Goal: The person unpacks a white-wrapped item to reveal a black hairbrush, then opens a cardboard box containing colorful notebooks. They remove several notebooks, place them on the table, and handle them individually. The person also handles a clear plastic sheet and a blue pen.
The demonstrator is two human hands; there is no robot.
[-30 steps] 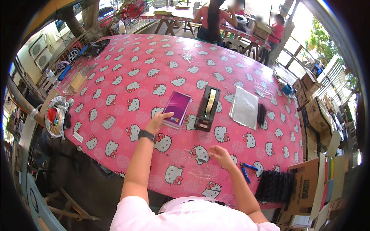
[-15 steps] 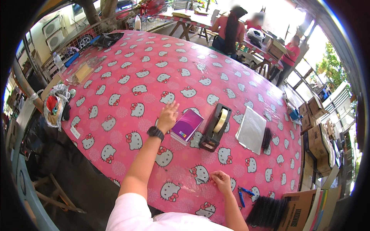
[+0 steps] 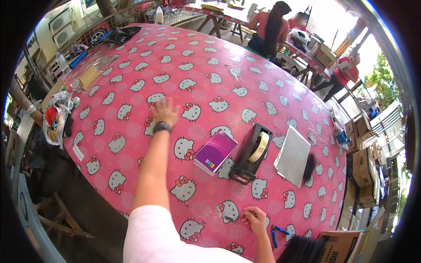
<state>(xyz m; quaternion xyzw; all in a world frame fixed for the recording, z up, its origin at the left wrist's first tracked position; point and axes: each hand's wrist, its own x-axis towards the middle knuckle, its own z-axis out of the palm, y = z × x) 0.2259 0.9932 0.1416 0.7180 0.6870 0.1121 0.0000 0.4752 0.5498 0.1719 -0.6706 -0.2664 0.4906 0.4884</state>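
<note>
My left hand [image 3: 165,112] reaches out over the pink patterned table [image 3: 131,153], its fingers spread and nothing in them. To its right lies a small stack of purple-covered notebooks [image 3: 215,151]. A black tape dispenser [image 3: 245,162] with a roll of tape stands beside the notebooks. Close to the table's near edge, my right hand [image 3: 255,218] has its fingers pinched together; whatever they hold, if anything, is hidden. Blue-handled pliers [image 3: 275,236] lie just right of that hand. A stack of clear plastic sheets [image 3: 293,156] rests farther right, next to black binding coils [image 3: 309,169].
More black coils [image 3: 301,250] and a cardboard box [image 3: 340,245] sit at the near right corner. Along the left edge are a plastic bag [image 3: 57,118] and a wrapped tan stack [image 3: 89,77]. People work at other tables [image 3: 219,14] beyond.
My left hand has moved left and farther out, away from the notebooks. My right hand stays near the same spot, fingers still pinched. The view has shifted slightly.
</note>
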